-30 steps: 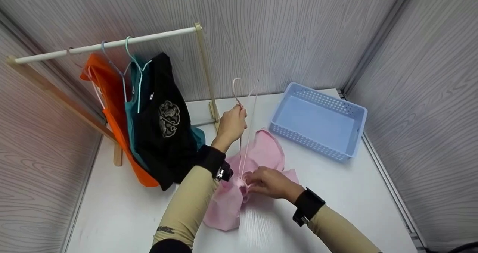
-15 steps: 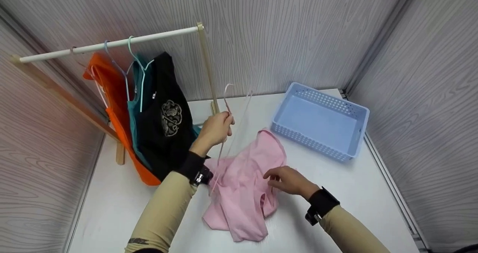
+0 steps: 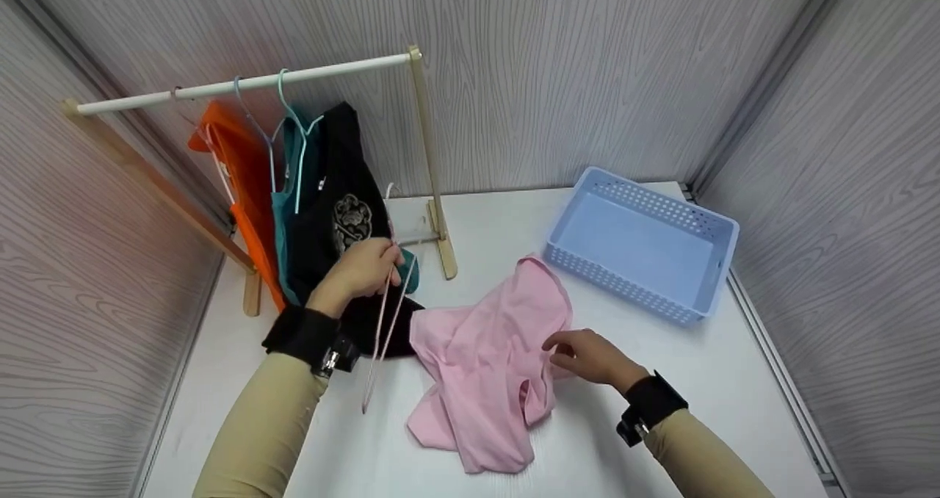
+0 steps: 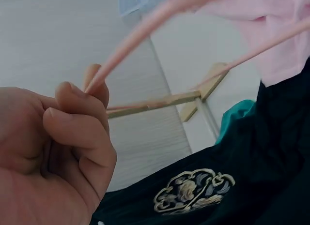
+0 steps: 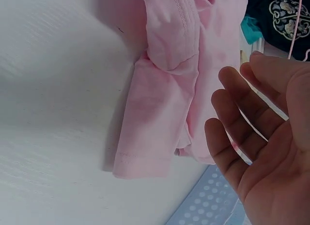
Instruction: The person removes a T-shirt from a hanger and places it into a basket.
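My left hand point(image 3: 365, 266) pinches a pink clothes hanger point(image 3: 380, 329) near its hook, in front of the black garment on the rack. In the left wrist view, the hanger point(image 4: 140, 31) runs out from between curled fingers. A pink garment point(image 3: 485, 366) lies crumpled on the white table, apart from the hanger. My right hand point(image 3: 591, 358) is at the garment's right edge with loosely bent fingers and nothing held. The right wrist view shows that hand point(image 5: 261, 138) with fingers spread beside the pink cloth point(image 5: 155, 109).
At the left stands a clothes rack point(image 3: 250, 83) with an orange garment point(image 3: 246, 175), a teal garment point(image 3: 285, 219) and a black garment point(image 3: 345, 167). A blue perforated basket point(image 3: 639, 285) sits at the back right. Grey wood-grain walls point(image 3: 551, 65) enclose the table.
The hanger has come out of the pink garment and moved left and down with my left hand. My right hand has let go of the cloth and shifted slightly right.
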Tool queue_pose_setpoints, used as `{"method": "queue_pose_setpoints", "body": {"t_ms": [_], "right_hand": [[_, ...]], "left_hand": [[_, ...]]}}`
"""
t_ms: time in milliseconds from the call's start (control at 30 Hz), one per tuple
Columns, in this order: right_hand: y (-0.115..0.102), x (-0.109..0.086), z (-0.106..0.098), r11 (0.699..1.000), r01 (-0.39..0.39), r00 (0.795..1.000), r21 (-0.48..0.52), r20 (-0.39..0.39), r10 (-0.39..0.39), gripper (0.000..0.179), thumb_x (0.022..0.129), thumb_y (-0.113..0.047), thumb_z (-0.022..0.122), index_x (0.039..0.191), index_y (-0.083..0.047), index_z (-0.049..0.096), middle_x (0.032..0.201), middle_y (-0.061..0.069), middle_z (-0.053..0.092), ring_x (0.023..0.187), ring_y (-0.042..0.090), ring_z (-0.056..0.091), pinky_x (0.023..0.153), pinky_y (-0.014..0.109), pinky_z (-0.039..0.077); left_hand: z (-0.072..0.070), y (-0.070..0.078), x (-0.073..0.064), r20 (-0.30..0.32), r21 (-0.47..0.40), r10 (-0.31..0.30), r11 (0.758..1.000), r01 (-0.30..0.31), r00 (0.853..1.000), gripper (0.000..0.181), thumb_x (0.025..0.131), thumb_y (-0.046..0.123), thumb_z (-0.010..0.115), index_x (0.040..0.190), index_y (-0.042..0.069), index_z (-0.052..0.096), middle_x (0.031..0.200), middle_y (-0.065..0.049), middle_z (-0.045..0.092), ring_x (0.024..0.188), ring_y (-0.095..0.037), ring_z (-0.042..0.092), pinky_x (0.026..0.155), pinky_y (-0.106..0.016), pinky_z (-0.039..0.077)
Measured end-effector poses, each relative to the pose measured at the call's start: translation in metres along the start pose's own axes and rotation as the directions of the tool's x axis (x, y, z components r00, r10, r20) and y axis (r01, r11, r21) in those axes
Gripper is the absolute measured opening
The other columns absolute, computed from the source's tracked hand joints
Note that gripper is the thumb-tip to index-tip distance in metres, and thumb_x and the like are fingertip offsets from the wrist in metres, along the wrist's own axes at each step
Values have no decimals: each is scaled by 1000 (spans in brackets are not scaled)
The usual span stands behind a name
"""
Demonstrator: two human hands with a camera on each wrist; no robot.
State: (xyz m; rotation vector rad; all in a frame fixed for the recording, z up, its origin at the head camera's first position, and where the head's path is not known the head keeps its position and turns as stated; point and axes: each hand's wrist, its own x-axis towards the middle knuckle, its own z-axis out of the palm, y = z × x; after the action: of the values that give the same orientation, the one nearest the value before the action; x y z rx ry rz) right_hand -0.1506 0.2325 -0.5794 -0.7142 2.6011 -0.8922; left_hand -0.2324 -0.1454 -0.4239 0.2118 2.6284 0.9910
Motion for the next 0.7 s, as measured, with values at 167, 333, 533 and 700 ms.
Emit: {"method": "queue_pose_setpoints", "body": {"t_ms": [167, 333, 533, 700], "right_hand": [[-1, -2, -3, 1000, -10, 1000, 3, -7, 10, 21, 94, -13, 60, 111, -5, 68, 86, 2, 69, 78, 10, 60, 71, 29, 50], [2, -7, -5, 1000, -17, 1000, -2, -13, 17, 21, 94, -13, 59, 111, -6, 68, 86, 3, 69, 77, 10, 60, 71, 28, 50], [8, -15, -5, 999, -43, 999, 6, 1, 43, 21, 95, -13, 58, 113, -5, 67, 88, 4, 70, 77, 10, 60, 70, 28, 50], [11, -22, -3, 998, -64, 998, 24, 7, 64, 21, 96, -13, 58, 113, -4, 67, 86, 4, 69, 75, 10, 60, 68, 27, 49]], "left_hand": [[-30, 16, 6, -154, -14, -14, 1000, 12, 988, 35, 104, 21, 35, 107, 1, 64, 74, -4, 68, 46, -5, 53, 47, -19, 43], [-60, 40, 19, -277, 0, -19, 1000, 19, 961, 38, 105, 24, 34, 112, 5, 66, 87, -8, 74, 66, -12, 63, 60, -22, 44], [-84, 64, 37, -280, -10, -32, 1000, 30, 960, 41, 107, 26, 30, 116, 7, 65, 88, -5, 73, 80, -18, 65, 65, -24, 43], [-94, 78, 53, -264, -71, -64, 996, 47, 962, 41, 107, 28, 30, 117, 7, 64, 74, 10, 65, 58, -7, 53, 52, -20, 41]]}}
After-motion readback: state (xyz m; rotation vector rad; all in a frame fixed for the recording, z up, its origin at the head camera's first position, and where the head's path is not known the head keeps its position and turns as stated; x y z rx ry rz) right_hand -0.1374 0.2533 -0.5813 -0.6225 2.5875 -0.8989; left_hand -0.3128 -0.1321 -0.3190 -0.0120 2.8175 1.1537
